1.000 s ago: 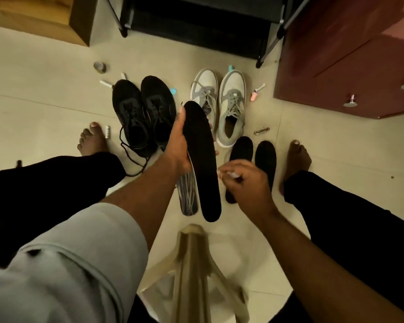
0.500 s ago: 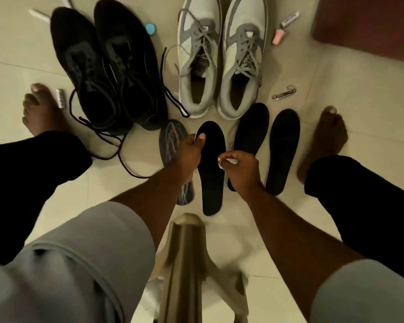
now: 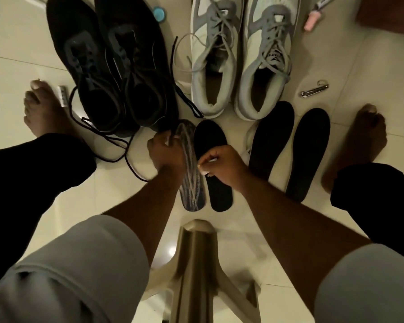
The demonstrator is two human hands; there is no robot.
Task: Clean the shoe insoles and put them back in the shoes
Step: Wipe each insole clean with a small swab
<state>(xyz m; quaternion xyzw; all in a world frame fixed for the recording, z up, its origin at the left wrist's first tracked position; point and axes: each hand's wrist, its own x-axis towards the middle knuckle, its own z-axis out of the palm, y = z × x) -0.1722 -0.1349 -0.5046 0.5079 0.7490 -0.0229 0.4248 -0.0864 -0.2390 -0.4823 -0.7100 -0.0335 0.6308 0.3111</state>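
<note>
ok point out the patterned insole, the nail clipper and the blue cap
patterned insole (image 3: pixel 194 194), head view, on its striped heel end
nail clipper (image 3: pixel 314 90), head view, middle of the metal body
blue cap (image 3: pixel 159 13), head view, centre of its round top

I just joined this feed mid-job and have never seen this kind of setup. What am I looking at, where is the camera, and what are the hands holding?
There is no machine here: a person works with bare hands. The single camera sits on their head and looks down, so the arms, legs and bare feet you see are theirs, as is the stool at the bottom.

On the tiled floor stand black shoes and grey shoes. In front of them lie four insoles: a striped insole, a black insole beside it, and two more insoles to the right. Small bits lie around, including a clip.

The left hand grips the striped insole at its edge. The right hand pinches a small white wipe over the black insole.
</note>
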